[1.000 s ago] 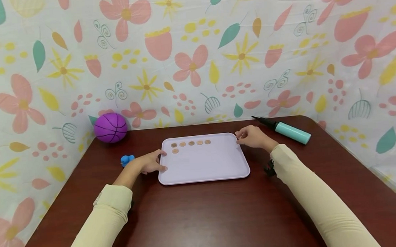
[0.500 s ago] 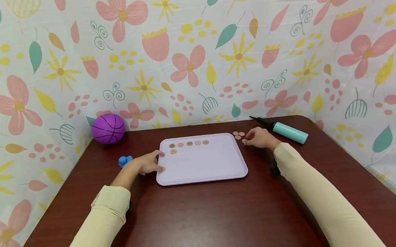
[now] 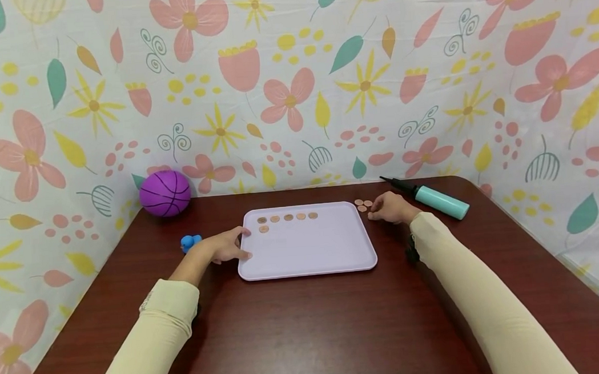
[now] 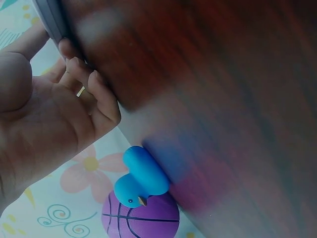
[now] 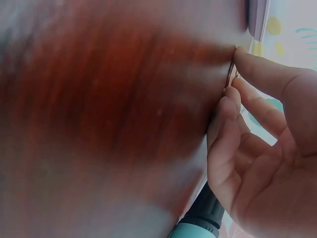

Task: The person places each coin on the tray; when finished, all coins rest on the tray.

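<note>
A pale lilac tray [image 3: 311,249] lies on the dark wooden table. Several copper coins [image 3: 288,217] form a row along its far side, with a single coin [image 3: 264,229] below the row's left end. My left hand [image 3: 226,246] holds the tray's left edge, its thumb and fingertips at the rim [image 4: 48,17]. Right of the tray, my right hand [image 3: 392,207] pinches a coin [image 5: 231,74] at the table surface between thumb and forefinger. Three loose coins [image 3: 362,209] lie between that hand and the tray's far right corner.
Beyond my left hand stands a blue toy duck [image 3: 191,243], with a purple ball [image 3: 165,193] at the back left corner. A turquoise hand pump [image 3: 441,201] with a black nozzle lies behind my right hand. Flower-patterned cloth [image 3: 289,96] hangs behind the table.
My right hand has moved slightly right, from the tray's right edge to a coin on the table, uncovering the loose coins there. The left hand stays at the tray's edge.
</note>
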Available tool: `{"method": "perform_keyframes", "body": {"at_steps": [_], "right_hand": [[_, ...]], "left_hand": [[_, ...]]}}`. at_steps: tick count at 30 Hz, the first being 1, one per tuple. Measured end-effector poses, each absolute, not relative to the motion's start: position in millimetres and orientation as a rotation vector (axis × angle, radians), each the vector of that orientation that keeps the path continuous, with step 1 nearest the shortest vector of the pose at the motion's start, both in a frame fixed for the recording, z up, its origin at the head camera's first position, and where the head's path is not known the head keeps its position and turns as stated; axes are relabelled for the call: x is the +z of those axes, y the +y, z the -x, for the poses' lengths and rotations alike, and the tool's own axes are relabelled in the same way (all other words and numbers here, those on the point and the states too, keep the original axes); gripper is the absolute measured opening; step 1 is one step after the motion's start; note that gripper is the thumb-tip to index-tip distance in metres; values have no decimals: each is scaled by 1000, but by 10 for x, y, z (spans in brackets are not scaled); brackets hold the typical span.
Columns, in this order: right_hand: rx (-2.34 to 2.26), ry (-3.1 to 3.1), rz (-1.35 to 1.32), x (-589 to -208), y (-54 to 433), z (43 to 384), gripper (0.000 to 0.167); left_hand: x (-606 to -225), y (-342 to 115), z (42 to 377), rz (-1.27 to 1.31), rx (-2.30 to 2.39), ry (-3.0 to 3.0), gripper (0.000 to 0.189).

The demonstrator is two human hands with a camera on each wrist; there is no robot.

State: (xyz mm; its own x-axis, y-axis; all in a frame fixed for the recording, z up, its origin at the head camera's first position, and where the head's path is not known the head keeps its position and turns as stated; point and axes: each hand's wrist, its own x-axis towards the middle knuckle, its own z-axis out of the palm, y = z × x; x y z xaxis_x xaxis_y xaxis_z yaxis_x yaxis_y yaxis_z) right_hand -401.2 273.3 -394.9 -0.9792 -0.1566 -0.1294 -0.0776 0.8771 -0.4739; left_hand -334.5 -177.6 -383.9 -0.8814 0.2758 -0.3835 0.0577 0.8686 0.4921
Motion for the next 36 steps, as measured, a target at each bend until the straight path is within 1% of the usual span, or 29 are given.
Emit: {"method": "perform_keyframes", "body": {"at_steps": [10, 19, 28, 33, 36], "right_hand": [[-751, 2858, 158, -3957, 2751, 4039, 32], [-768, 2795, 215, -3913, 2834, 4021, 37], [-718, 2790, 287, -3890, 2833, 4013, 30], [-662, 2860, 385, -3913, 2783, 4004, 28], [-637, 2928, 391, -3891, 2730, 3993, 27]], "left_hand": [[-3815, -1791, 3339, -242, 646, 2592, 66], [-3811, -1774, 3337, -255, 652, 2593, 68], [-3809, -1768, 3335, -251, 654, 2588, 68], [-3826, -1784, 3332, -243, 655, 2582, 67], [-3821, -1791, 3328, -256, 664, 2581, 67]]}}
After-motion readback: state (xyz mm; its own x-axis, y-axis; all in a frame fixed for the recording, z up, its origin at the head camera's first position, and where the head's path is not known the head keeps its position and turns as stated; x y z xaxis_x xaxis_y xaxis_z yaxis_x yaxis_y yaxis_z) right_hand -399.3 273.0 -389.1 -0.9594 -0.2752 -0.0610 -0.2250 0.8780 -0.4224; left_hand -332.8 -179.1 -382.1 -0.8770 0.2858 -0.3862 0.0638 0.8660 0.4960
